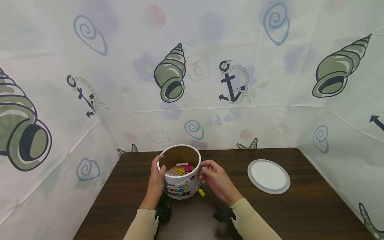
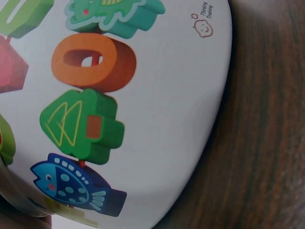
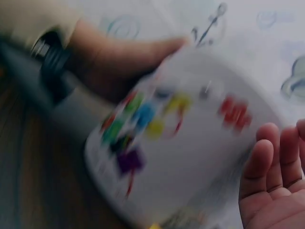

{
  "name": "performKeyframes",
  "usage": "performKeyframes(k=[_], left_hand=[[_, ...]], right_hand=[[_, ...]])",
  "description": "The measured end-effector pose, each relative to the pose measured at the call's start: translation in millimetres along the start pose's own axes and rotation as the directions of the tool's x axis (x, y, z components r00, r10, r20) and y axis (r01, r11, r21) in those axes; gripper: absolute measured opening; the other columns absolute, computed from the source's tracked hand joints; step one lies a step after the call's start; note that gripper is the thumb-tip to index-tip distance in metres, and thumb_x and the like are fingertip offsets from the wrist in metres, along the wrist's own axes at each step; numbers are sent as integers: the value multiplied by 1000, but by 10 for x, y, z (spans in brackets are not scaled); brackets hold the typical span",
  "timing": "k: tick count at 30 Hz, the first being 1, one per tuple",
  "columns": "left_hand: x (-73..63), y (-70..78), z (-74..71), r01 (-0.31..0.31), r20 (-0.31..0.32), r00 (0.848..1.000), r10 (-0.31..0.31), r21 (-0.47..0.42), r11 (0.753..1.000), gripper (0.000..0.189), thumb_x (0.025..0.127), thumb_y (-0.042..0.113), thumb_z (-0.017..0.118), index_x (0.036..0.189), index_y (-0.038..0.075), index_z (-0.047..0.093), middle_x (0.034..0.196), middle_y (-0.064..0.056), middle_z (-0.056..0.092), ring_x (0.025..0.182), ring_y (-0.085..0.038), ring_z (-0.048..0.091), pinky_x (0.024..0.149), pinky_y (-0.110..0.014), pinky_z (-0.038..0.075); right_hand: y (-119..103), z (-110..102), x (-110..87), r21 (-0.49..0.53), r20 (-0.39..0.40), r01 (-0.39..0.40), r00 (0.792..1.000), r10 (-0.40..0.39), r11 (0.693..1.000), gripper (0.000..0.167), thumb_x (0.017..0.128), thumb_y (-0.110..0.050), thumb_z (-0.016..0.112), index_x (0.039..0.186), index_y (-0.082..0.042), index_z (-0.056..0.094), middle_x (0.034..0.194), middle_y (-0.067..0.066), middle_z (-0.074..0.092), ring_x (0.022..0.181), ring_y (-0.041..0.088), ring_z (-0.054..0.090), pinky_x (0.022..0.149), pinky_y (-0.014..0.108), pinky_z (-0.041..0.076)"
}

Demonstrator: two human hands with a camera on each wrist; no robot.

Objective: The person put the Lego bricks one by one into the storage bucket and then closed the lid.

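Observation:
A white round bucket [image 1: 180,191] with colourful printed pictures stands on the table, its top uncovered. Inside lie several toy building bricks, among them a magenta brick [image 1: 187,168] and a yellow one [image 1: 180,171]. My left hand [image 1: 155,183] grips the bucket's left side, thumb over the front rim. Close by the right wall is my right hand [image 1: 220,181], fingers loosely bent with nothing held; the right wrist view shows its fingers [image 3: 258,157] beside the printed wall. A loose yellow brick [image 1: 201,192] lies at the bucket's foot. The left wrist view is filled by the printed wall [image 2: 157,105].
To the right on the dark brown table [image 1: 303,206] lies a round white lid [image 1: 269,176]. A pale cloth [image 1: 204,30] printed with shells and anchors encloses the table at the back and both sides.

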State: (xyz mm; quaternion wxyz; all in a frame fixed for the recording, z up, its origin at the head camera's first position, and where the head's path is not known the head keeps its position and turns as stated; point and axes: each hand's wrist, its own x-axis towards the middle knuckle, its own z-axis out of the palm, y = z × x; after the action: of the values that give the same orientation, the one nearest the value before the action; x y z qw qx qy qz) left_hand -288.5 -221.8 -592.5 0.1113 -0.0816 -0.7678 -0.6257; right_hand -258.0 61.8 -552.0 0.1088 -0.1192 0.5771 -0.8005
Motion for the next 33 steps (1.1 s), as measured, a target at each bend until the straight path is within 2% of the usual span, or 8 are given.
performKeyframes(k=[4, 8, 12, 15, 18, 24, 28, 33], left_hand=[[4, -2, 14, -1, -8, 1000, 1, -9, 1000, 56, 111, 52, 45, 163, 32, 31, 170, -11, 33, 150, -46, 44, 122, -77, 32], [27, -9, 30, -10, -2, 1000, 10, -14, 1000, 56, 111, 52, 46, 163, 34, 32, 169, -9, 33, 150, -45, 45, 122, -76, 33], [35, -9, 46, -9, 2, 1000, 9, -14, 1000, 56, 111, 53, 46, 162, 36, 32, 169, -9, 35, 150, -45, 45, 122, -75, 34], [17, -6, 39, -2, -15, 1000, 2, -2, 1000, 55, 111, 53, 46, 161, 37, 32, 168, -10, 36, 148, -46, 46, 121, -76, 34], [-1, 8, 28, 5, -23, 1000, -4, 9, 1000, 55, 111, 53, 45, 161, 36, 32, 168, -11, 36, 148, -46, 46, 122, -76, 33], [22, 34, 16, 9, -14, 1000, -8, 19, 1000, 55, 111, 51, 44, 162, 34, 31, 168, -12, 36, 150, -47, 45, 122, -76, 32], [17, 31, 14, 0, -10, 1000, 0, 17, 1000, 55, 112, 51, 44, 162, 34, 30, 170, -13, 34, 150, -46, 44, 122, -77, 32], [-3, 23, 15, 5, -12, 1000, -4, 14, 1000, 56, 111, 55, 44, 162, 37, 31, 169, -11, 35, 150, -45, 45, 122, -77, 32]], right_hand=[[244, -224, -21, -12, -17, -32, 999, 32, 999, 31, 112, -22, 59, 139, -6, 55, 107, 6, 58, 91, 19, 58, 81, 30, 52], [455, -418, -12, 42, -62, -68, 996, 71, 997, 19, 114, -20, 54, 129, -10, 59, 97, 1, 54, 80, 16, 51, 74, 28, 47], [552, -496, 16, 66, -99, -105, 989, 112, 992, 23, 114, -18, 54, 130, -2, 57, 93, 0, 53, 78, 15, 48, 71, 26, 46], [576, -473, 32, -35, -61, -128, 990, 126, 991, 34, 111, -19, 61, 135, 5, 53, 96, 1, 55, 77, 15, 51, 72, 27, 49], [587, -435, 41, -143, -36, -142, 990, 138, 980, 40, 108, -18, 66, 137, 7, 54, 100, 3, 58, 77, 15, 54, 72, 27, 51], [586, -384, 72, -257, -72, -178, 984, 165, 950, 43, 101, -16, 77, 137, 1, 62, 114, 11, 64, 85, 19, 63, 73, 28, 53], [586, -343, 69, -359, -86, -184, 983, 164, 915, 50, 94, -18, 85, 137, -2, 63, 126, 17, 64, 89, 21, 65, 78, 32, 56], [610, -302, 63, -450, -115, -183, 982, 147, 874, 56, 87, -14, 91, 135, -4, 62, 122, 17, 63, 87, 20, 63, 77, 33, 56]])
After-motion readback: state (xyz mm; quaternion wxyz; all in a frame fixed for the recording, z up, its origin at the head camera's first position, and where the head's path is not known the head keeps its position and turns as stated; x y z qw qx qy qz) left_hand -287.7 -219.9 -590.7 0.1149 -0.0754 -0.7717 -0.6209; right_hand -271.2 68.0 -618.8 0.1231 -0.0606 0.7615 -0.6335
